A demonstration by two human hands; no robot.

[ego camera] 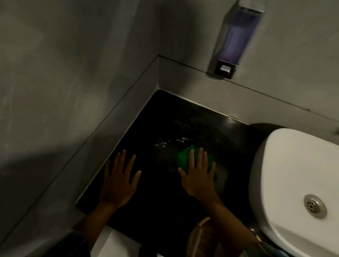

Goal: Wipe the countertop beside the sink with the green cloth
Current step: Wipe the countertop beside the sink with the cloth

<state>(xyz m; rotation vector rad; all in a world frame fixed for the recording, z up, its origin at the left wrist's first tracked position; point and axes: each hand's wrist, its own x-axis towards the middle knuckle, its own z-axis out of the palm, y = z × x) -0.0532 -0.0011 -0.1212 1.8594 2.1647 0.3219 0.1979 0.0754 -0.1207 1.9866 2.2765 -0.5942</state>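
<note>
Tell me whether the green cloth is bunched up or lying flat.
Flat, as far as visible: the green cloth lies pressed on the dark countertop under the right hand. Folds cannot be told.

The left hand (pixel 118 180) lies flat, palm down, fingers spread and pointing toward 12 o'clock, thumb out toward 3 o'clock. Its forearm runs back toward 7 o'clock into a dark sleeve at the lower edge of the view. The right hand (pixel 198 175) sits at 3 o'clock from the left, well apart from it, also palm down with fingers extended and slightly fanned toward 12 o'clock, pressing flat rather than curled. Its forearm angles back toward 5 o'clock, wrist straight, into a sleeve.
</note>
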